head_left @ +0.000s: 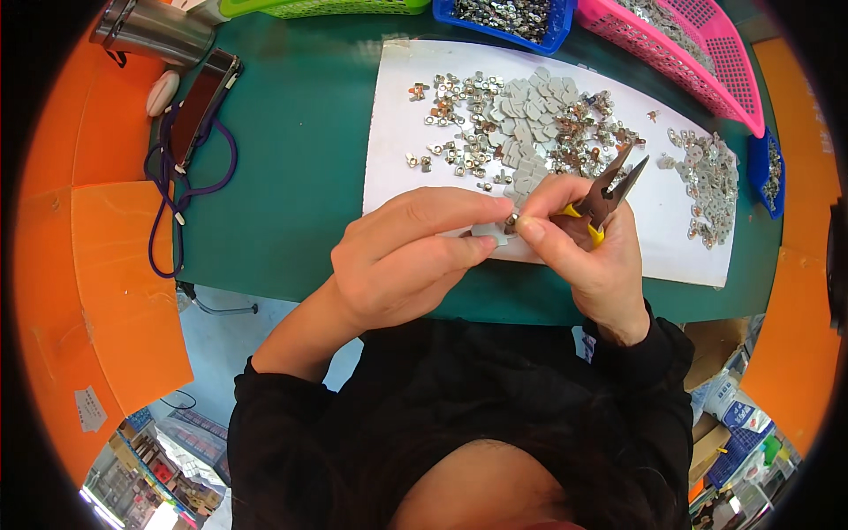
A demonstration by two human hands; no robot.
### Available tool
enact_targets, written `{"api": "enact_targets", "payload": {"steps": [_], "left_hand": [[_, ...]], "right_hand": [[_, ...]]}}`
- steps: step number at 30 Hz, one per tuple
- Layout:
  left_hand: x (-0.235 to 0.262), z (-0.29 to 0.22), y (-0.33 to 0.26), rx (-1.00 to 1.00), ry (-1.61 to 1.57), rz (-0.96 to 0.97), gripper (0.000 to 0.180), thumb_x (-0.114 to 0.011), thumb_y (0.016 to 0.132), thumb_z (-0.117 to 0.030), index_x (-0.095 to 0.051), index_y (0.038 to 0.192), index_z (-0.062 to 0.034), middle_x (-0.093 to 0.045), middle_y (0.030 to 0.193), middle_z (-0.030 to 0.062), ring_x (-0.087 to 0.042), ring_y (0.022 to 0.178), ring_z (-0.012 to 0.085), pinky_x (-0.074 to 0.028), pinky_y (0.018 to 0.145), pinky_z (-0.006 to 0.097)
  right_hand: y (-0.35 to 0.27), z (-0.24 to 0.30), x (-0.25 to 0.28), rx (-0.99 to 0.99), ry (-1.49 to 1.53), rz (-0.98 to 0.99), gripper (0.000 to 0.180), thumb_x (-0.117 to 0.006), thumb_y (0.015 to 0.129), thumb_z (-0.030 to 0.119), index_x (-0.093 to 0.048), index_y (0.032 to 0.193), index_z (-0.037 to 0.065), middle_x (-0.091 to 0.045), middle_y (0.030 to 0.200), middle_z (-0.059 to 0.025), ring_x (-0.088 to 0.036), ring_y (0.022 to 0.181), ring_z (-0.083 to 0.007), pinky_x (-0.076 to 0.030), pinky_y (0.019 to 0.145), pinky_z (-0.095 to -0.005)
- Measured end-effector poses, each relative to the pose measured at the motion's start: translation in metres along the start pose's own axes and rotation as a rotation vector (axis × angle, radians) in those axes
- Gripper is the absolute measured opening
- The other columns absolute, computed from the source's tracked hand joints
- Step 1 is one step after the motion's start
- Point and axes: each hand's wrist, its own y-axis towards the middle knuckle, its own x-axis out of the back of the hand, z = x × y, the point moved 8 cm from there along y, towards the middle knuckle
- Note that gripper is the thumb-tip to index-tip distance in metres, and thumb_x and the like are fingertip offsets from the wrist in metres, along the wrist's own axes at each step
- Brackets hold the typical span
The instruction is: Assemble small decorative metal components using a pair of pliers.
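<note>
The 2 hands met close together. The left hand [397, 252] pinched a pale flat piece [491, 233], while the right hand [590, 243] brought thumb and forefinger to a small shiny metal part [511, 221] between them. Yellow-handled pliers [601, 199] sat in the right hand's grip, jaws parted. Beyond both hands, grey plates [530, 106] lay heaped on a white sheet [662, 259].

The green tabletop [283, 168] carries a green basket [322, 10], a pink basket [658, 81], two blue bins [558, 34], a phone [200, 113] and cord [235, 155] near its left edge, and a white sheet [397, 124] strewn with small parts [530, 106].
</note>
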Motion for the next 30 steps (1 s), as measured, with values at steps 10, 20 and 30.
{"api": "enact_targets", "payload": {"steps": [10, 20, 30], "left_hand": [[-0.003, 0.011, 0.001, 0.112, -0.188, -0.034, 0.015, -0.077, 0.072, 0.01, -0.068, 0.082, 0.0023, -0.074, 0.101, 0.0159, -0.073, 0.088, 0.0255, -0.06, 0.074, 0.031], [-0.006, 0.015, -0.001, 0.08, -0.229, 0.001, 0.016, -0.078, 0.071, 0.008, -0.068, 0.08, -0.0006, -0.075, 0.101, 0.0158, -0.074, 0.089, 0.0261, -0.061, 0.075, 0.033], [-0.006, 0.016, -0.002, 0.08, -0.277, 0.01, 0.017, -0.076, 0.078, 0.009, -0.065, 0.086, -0.0012, -0.074, 0.1, 0.0222, -0.074, 0.091, 0.0307, -0.061, 0.076, 0.038]], "right_hand": [[0.0, -0.001, 0.002, -0.003, -0.01, 0.059, 0.009, -0.07, 0.088, 0.005, -0.062, 0.088, 0.002, -0.06, 0.086, -0.0023, -0.054, 0.077, -0.0086, -0.042, 0.069, -0.0232], [0.001, -0.005, 0.002, -0.047, 0.023, 0.082, 0.008, -0.073, 0.089, 0.008, -0.068, 0.091, 0.001, -0.062, 0.08, 0.0031, -0.053, 0.073, -0.0022, -0.041, 0.065, -0.0189], [0.0, -0.003, 0.005, -0.001, 0.023, 0.055, 0.01, -0.073, 0.09, 0.01, -0.069, 0.09, 0.001, -0.064, 0.081, 0.0024, -0.051, 0.07, -0.0015, -0.037, 0.06, -0.0186]]}}
